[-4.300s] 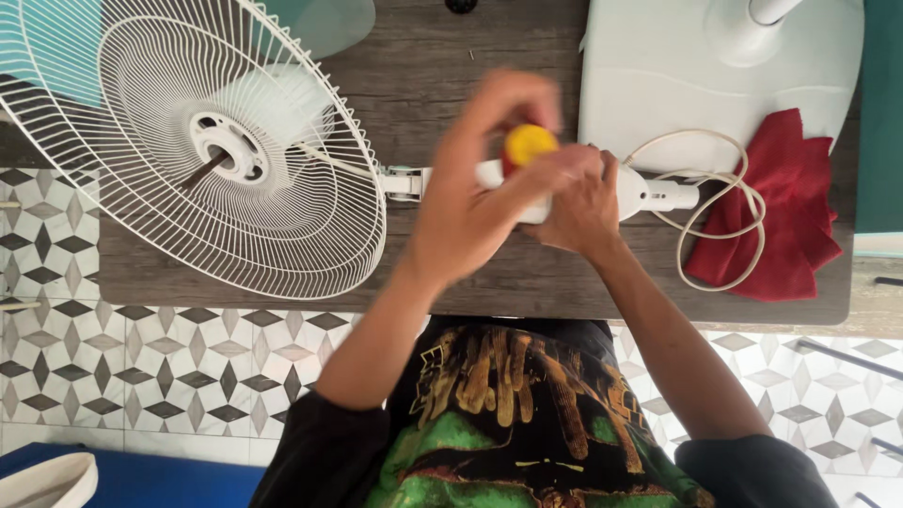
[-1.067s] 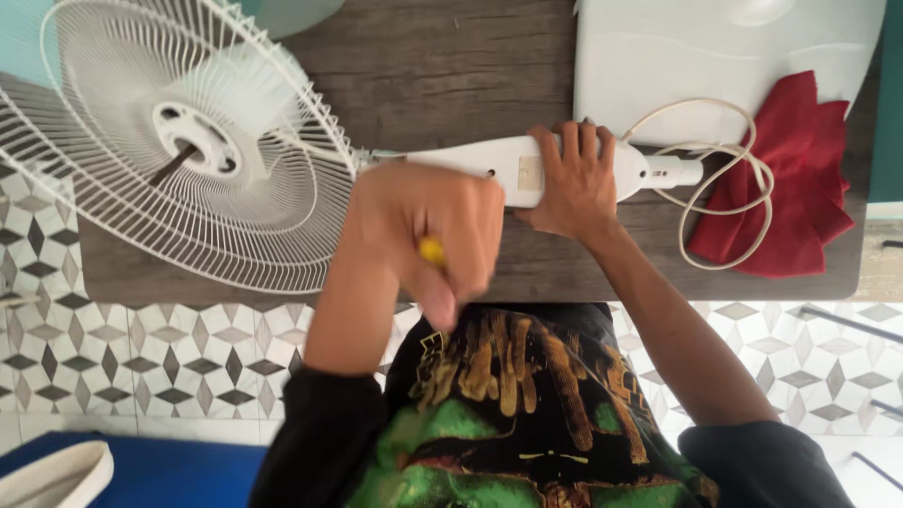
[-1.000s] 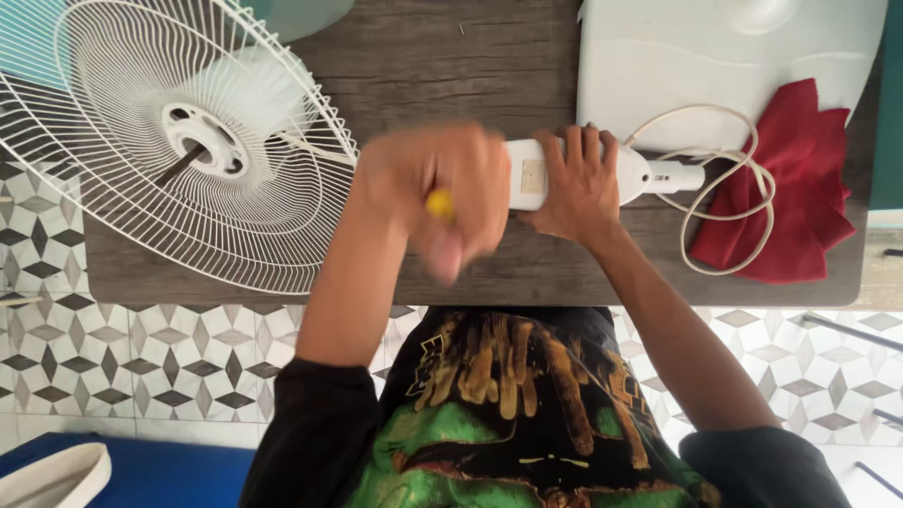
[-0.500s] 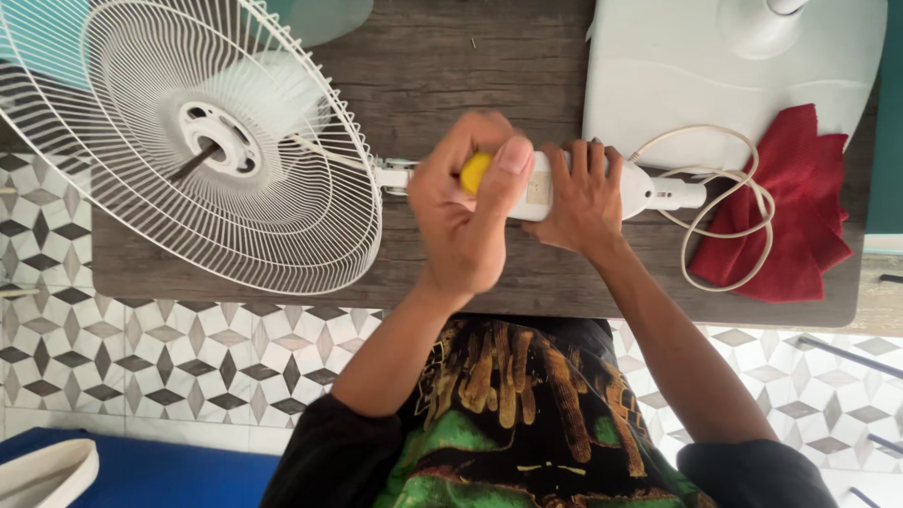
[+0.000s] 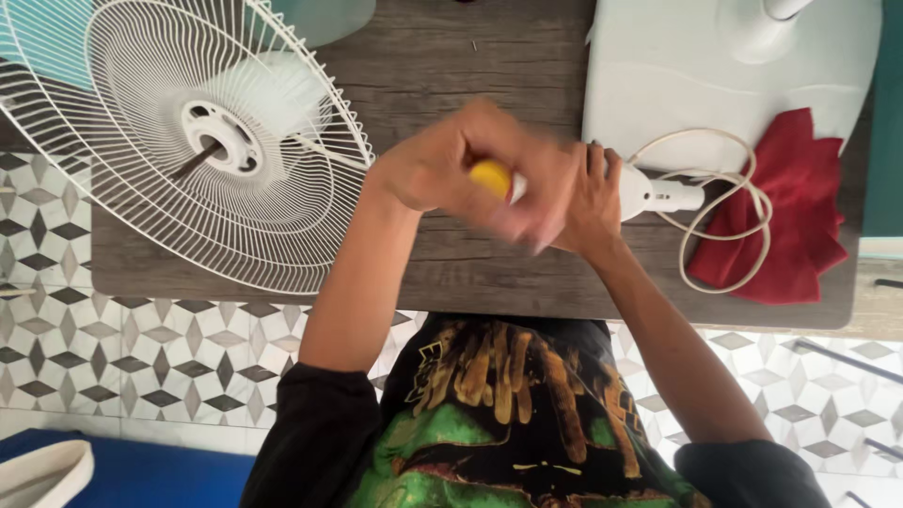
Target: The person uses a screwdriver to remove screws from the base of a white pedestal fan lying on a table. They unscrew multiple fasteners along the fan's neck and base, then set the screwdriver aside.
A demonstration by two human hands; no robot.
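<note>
My left hand [image 5: 442, 169] is closed around a yellow-handled tool [image 5: 490, 177], likely a screwdriver, and is blurred with motion. It hovers over the white fan neck [image 5: 658, 195], which lies across the wooden table [image 5: 451, 56]. Just to the right, my right hand [image 5: 593, 202] lies on that neck with fingers wrapped over it. The tool's tip is hidden behind my hands. The neck joins the white wire fan grille [image 5: 188, 141] at the left, whose bare motor shaft points up.
A white fan base [image 5: 696, 75] lies at the table's far right. A looped white cord [image 5: 701, 226] rests beside a red cloth [image 5: 790, 216]. Patterned floor tiles [image 5: 141, 357] show below the table edge, and a blue mat [image 5: 160, 475] lies at bottom left.
My left hand was low near the table's front edge a second ago. It has risen back over the fan neck with the yellow tool. My right hand has stayed on the neck.
</note>
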